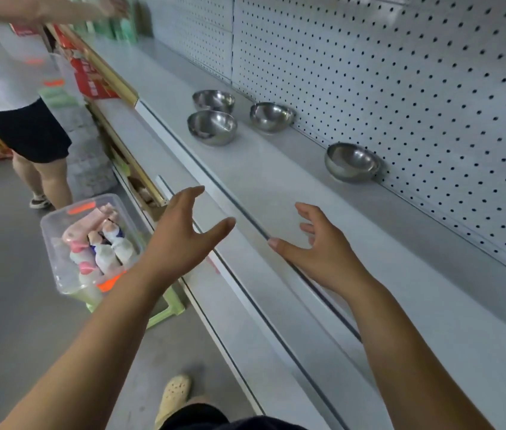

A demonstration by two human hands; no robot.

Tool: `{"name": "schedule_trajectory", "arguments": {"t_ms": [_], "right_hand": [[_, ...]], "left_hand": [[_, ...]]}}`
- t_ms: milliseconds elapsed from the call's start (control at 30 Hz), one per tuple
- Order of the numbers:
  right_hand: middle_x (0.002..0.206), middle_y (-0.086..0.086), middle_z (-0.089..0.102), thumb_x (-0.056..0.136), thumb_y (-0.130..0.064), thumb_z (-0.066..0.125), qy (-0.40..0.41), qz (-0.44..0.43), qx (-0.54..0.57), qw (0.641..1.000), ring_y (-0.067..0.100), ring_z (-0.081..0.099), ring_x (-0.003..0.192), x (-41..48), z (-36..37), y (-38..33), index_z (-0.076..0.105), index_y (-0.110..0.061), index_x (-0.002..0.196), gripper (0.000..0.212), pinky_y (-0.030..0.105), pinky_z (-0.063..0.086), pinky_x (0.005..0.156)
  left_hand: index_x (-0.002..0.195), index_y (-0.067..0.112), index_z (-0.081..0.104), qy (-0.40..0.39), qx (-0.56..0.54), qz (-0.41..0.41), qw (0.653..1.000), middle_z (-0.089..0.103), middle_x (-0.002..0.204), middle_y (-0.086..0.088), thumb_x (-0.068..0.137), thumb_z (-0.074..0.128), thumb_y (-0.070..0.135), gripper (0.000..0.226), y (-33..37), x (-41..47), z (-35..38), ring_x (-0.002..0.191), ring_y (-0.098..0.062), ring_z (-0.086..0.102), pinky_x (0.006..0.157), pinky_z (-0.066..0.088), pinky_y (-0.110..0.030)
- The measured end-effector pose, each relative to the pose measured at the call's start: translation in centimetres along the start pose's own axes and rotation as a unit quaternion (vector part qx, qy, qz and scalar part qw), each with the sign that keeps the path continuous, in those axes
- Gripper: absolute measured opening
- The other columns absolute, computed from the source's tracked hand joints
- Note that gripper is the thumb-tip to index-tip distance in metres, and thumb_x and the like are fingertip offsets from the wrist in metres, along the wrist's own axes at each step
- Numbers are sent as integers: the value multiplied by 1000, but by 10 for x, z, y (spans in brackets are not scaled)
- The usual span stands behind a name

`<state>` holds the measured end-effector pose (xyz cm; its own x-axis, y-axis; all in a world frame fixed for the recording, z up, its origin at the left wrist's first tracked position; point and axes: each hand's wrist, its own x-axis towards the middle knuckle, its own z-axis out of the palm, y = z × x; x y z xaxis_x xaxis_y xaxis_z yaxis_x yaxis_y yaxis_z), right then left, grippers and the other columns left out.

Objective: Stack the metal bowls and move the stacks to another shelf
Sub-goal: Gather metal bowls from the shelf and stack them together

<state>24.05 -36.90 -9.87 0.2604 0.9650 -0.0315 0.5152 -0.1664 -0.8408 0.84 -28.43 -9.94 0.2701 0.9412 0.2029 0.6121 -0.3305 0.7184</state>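
Several shiny metal bowls stand upright on the grey upper shelf (pixel 264 181). Two sit close together at the far end, one bowl (pixel 213 100) behind another bowl (pixel 212 127). A third bowl (pixel 272 117) stands by the pegboard, and the nearest bowl (pixel 352 162) stands alone against the pegboard. My left hand (pixel 183 240) hovers over the lower shelf's front edge, fingers spread, holding nothing. My right hand (pixel 320 249) hovers over the upper shelf's front edge, fingers loosely spread and empty. Both hands are well short of the bowls.
A white pegboard wall (pixel 416 88) backs the shelf. A second grey shelf (pixel 245 305) runs below. A clear bin of bottles (pixel 90 246) sits on a green stool in the aisle. Another person (pixel 12 88) stands at the far left, reaching to green bottles (pixel 118 26).
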Motion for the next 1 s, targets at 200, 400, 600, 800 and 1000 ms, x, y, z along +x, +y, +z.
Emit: {"name": "schedule_trajectory", "arguments": {"t_ms": [200,400,600,800,1000], "right_hand": [[161,-11,35,85,-51,77,72,31,-22,997,13,35,148,57,18,-4,28,-32,158,91,37,34,120],[165,6,30,92,-39,74,216,84,-19,973,25,26,153,117,42,-15,11,-18,163,97,38,27,123],[165,17,24,92,-37,73,333,137,-43,932,37,16,155,170,53,-16,9,-9,163,100,54,23,124],[165,18,24,92,-35,74,383,181,-37,905,39,13,155,185,60,-8,11,-8,163,98,57,24,124],[165,10,31,93,-32,73,411,175,-57,893,28,22,153,183,67,-2,17,-10,162,92,41,28,122]], "left_hand": [[157,21,31,26,3,-11,1000,30,164,-4,88,66,64,89,-19,82,16,150,-24,32,119,34,-45],[157,15,25,49,-4,-14,999,32,162,-11,85,73,58,97,-43,179,17,150,-32,29,122,29,-51],[149,10,38,34,10,-1,999,47,148,-15,78,75,63,96,-67,248,34,140,-39,37,119,31,-56],[142,22,45,10,-36,33,999,44,152,-2,84,74,57,74,-76,258,49,138,-24,47,111,45,-44],[132,23,55,-55,-72,107,990,55,137,5,85,77,49,58,-73,272,53,118,-13,57,92,40,-25]]}}
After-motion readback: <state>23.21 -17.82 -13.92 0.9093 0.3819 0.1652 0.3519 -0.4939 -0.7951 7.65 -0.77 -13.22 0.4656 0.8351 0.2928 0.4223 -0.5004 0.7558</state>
